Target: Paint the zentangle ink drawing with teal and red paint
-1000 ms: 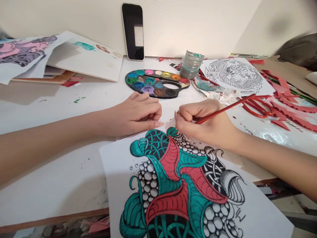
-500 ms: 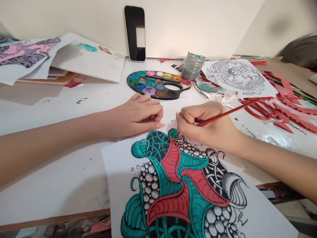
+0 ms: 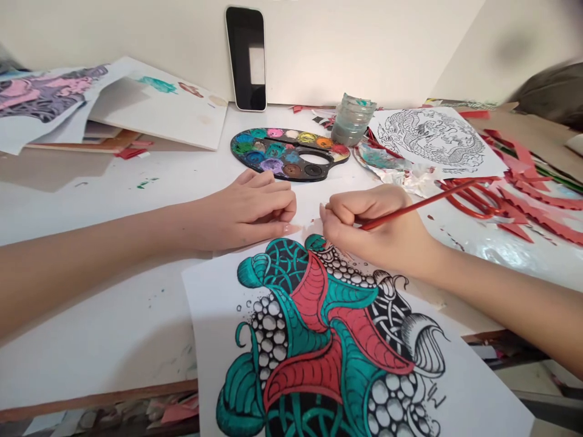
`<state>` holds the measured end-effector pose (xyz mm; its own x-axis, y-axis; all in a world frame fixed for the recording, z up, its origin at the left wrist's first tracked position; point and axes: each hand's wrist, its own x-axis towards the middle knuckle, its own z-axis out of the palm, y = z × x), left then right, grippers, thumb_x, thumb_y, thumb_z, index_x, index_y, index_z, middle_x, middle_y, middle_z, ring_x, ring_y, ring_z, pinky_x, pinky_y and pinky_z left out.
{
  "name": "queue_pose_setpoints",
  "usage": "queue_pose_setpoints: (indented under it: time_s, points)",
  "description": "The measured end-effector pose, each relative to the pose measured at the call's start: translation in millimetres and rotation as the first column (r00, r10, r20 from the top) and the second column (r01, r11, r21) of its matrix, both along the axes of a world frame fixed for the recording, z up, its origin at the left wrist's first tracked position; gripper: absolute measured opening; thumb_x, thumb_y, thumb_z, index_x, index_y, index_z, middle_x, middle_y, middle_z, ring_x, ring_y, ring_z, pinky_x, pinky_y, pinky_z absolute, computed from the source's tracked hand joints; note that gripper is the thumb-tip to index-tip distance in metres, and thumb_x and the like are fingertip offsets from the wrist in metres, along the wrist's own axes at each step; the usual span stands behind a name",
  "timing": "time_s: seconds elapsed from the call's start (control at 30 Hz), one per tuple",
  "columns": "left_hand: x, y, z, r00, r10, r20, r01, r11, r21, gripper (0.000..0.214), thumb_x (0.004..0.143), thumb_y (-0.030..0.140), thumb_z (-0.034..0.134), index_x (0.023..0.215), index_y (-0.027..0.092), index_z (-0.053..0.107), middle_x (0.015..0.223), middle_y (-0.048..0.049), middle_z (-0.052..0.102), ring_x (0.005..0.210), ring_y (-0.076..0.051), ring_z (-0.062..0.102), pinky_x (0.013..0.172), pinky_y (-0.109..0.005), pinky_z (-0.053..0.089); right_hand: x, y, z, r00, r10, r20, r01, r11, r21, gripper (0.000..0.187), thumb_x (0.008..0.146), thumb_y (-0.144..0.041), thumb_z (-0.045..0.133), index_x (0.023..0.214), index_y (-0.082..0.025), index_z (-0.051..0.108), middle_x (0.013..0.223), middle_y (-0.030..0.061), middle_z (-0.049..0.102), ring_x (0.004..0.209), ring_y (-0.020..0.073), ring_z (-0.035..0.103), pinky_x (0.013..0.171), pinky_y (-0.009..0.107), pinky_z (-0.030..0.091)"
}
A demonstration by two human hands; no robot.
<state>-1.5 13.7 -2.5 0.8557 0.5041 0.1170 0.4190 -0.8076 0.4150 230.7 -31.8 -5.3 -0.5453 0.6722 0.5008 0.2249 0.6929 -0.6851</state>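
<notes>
My right hand [image 3: 376,227] is closed around a thin red paintbrush [image 3: 410,207], its handle slanting up to the right. The brush tip is hidden under my fingers, at the small green shape on the top edge of the patterned drawing [image 3: 314,346]. Red, teal and black-and-white areas fill that drawing, and its sheet reaches over the table's near edge. Lying at the sheet's upper left, my left hand [image 3: 259,209] has its fingers curled in and the thumb stretched toward the brush hand. Nothing shows in its grip.
Behind my hands lies a black paint palette [image 3: 255,159] with several colours. A jar of murky water [image 3: 353,121] stands beside it. A phone [image 3: 246,60] leans on the wall. Red-handled scissors [image 3: 478,200], red paper scraps [image 3: 542,215] and a dragon drawing [image 3: 437,142] lie right; boards [image 3: 159,115] lie left.
The whole view has shifted slightly left. Both hands keep almost the same places on the sheet, and the right hand still grips the paintbrush at the same green shape.
</notes>
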Motion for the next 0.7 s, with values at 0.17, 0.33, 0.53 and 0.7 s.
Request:
queue_pose_setpoints:
  time_s: [0.17, 0.33, 0.53, 0.7]
  points:
    - [1.2, -0.6, 1.6, 1.000, 0.000, -0.011, 0.000, 1.000, -0.006, 0.030, 0.102, 0.043, 0.046, 0.083, 0.021, 0.051, 0.083, -0.0008, 0.054, 0.082, -0.021, 0.037, 0.079, -0.035, 0.021, 0.6, 0.8, -0.9, 1.000, 0.009, 0.013, -0.009, 1.000, 0.007, 0.048, 0.079, 0.006, 0.058, 0.060, -0.020, 0.023, 0.057, -0.0081, 0.024, 0.053, 0.0042, 0.020, 0.044, 0.022, 0.017]
    - [1.1, 0.5, 0.1, 1.000, -0.004, -0.009, 0.004, 1.000, 0.014, 0.030, 0.103, 0.044, 0.046, 0.084, 0.021, 0.051, 0.084, -0.0008, 0.055, 0.081, -0.021, 0.038, 0.079, -0.035, 0.022, 0.3, 0.0, 0.1, 1.000, 0.018, 0.010, -0.018, 1.000, 0.006, 0.048, 0.080, 0.005, 0.058, 0.060, -0.021, 0.022, 0.057, -0.0077, 0.024, 0.053, 0.0048, 0.019, 0.044, 0.023, 0.018]
    - [0.0, 0.6, -0.9, 1.000, -0.001, -0.003, 0.001, 1.000, 0.017, 0.031, 0.103, 0.046, 0.046, 0.084, 0.022, 0.051, 0.084, -0.0011, 0.055, 0.081, -0.021, 0.037, 0.079, -0.035, 0.023, 0.2, 0.2, -1.2, 1.000, 0.015, 0.016, -0.015, 1.000, 0.003, 0.048, 0.080, 0.005, 0.058, 0.061, -0.020, 0.022, 0.057, -0.0076, 0.025, 0.053, 0.0048, 0.020, 0.045, 0.024, 0.019]
    - [0.9, 0.5, -0.8, 1.000, 0.000, 0.001, 0.000, 1.000, 0.027, 0.030, 0.103, 0.044, 0.047, 0.084, 0.022, 0.052, 0.084, -0.0007, 0.055, 0.081, -0.021, 0.037, 0.079, -0.036, 0.022, -0.3, 0.8, -0.2, 1.000, -0.007, 0.024, 0.007, 1.000, 0.015, 0.049, 0.080, 0.005, 0.058, 0.061, -0.021, 0.021, 0.057, -0.0073, 0.023, 0.053, 0.0052, 0.019, 0.044, 0.024, 0.018]
